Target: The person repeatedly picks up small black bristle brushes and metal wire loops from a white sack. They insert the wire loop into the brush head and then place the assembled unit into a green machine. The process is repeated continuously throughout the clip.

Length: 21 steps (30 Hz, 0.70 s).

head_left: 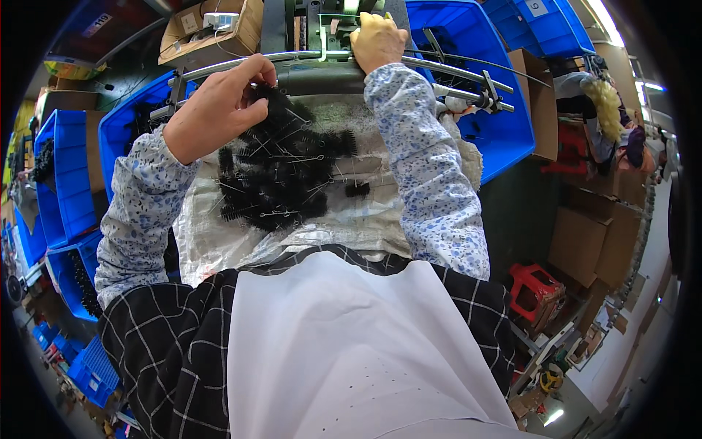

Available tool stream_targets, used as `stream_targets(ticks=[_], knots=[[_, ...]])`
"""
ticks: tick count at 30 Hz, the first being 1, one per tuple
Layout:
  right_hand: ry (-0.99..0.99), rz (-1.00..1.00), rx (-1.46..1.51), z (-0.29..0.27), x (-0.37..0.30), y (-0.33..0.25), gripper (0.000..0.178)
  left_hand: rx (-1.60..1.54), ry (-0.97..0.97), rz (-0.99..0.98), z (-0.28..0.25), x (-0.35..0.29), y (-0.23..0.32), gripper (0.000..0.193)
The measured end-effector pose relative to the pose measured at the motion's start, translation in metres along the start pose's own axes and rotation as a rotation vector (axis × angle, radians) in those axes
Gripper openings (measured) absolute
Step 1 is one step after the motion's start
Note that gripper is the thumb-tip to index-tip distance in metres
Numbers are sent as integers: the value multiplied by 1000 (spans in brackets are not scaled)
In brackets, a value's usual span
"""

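Pinched fingertips form the grip of the left hand [219, 110], which closes thumb against forefinger on one small black bristle brush with a twisted wire stem [257, 94] at the top edge of a heap of the same black wire-stemmed brushes [274, 172]. That heap lies on a crumpled white woven sack cloth [212, 234] spread over the person's lap, just below a grey machine with curved metal rails [322, 66]. Judging by their size, the brushes should be very light; the bristles look springy and prickly, the thin wire stems stiff yet bendable, so they probably snag on one another and come away best when taken by the bare wire end rather than the bristle tuft. Further right, one short brush [357, 189] lies apart from the heap on the cloth. The right hand [376, 40], in a blue-flowered sleeve, curls shut over the rounded metal rail [453, 72] at the machine's front; whether it holds anything besides the rail I cannot tell. Smooth, hard blue plastic crates [504, 124] flank the machine.
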State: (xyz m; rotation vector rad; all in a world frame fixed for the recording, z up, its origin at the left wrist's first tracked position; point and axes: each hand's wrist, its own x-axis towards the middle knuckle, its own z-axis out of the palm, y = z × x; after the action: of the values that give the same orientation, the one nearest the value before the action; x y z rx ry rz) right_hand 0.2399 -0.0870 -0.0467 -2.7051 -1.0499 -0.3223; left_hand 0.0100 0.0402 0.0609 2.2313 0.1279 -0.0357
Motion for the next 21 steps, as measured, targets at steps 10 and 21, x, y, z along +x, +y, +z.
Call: stream_targets(ticks=[10,21], knots=[[43,1,-54,-3,-2,62,39,90,110,119,-2,-4,-19,20],[-196,94,-54,-30,36,121,23,-28,-40,112,7,15,-2,24]])
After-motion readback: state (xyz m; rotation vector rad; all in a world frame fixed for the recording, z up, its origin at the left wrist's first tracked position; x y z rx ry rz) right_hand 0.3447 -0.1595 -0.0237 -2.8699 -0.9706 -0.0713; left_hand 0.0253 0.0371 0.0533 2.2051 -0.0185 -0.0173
